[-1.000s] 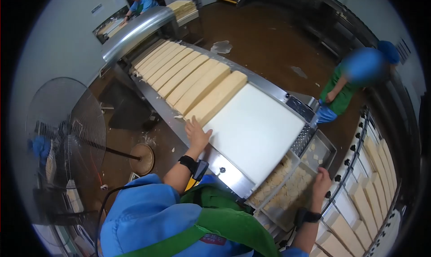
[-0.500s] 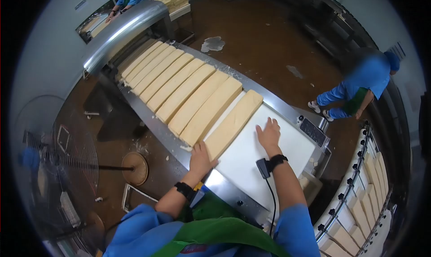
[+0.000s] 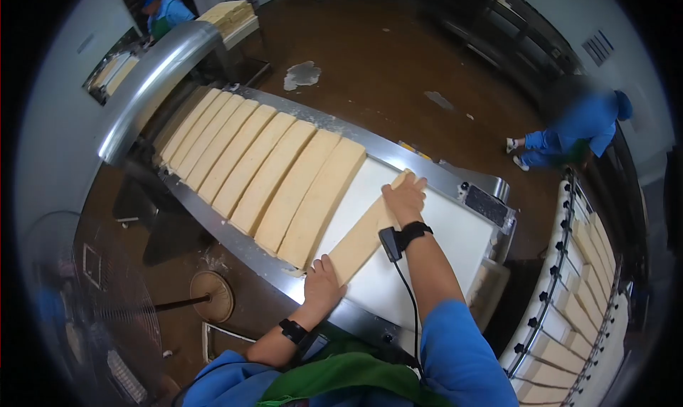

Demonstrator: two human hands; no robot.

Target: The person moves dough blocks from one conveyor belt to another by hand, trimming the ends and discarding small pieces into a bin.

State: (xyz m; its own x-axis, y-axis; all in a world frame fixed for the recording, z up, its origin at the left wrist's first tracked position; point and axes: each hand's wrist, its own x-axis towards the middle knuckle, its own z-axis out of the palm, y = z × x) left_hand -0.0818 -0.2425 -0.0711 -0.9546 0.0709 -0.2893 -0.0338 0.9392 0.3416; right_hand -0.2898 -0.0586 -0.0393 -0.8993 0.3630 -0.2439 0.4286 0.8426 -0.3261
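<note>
A long, pale-yellow slab (image 3: 361,242) lies slantwise on the white belt (image 3: 455,233), between my two hands. My left hand (image 3: 324,286) is closed round its near end, fingers over the edge. At the far end, my right hand (image 3: 405,198) grips the slab from above, with its thumb on the side toward the row. Just left of this slab stands a row of several similar slabs (image 3: 324,201), packed side by side. A strip of white belt shows between the row and the held slab.
A curved steel hood (image 3: 160,87) arches over the belt's far end. On the right, a curved conveyor (image 3: 562,265) carries more slabs. A control panel (image 3: 486,205) sits at the belt's right edge. A fan (image 3: 107,293) stands at left. One person (image 3: 587,126) is at right, another (image 3: 171,12) behind the hood.
My right hand has moved from the bare belt to the slab's far end and closed on it. The gap between that slab and the row has widened. The view has shifted.
</note>
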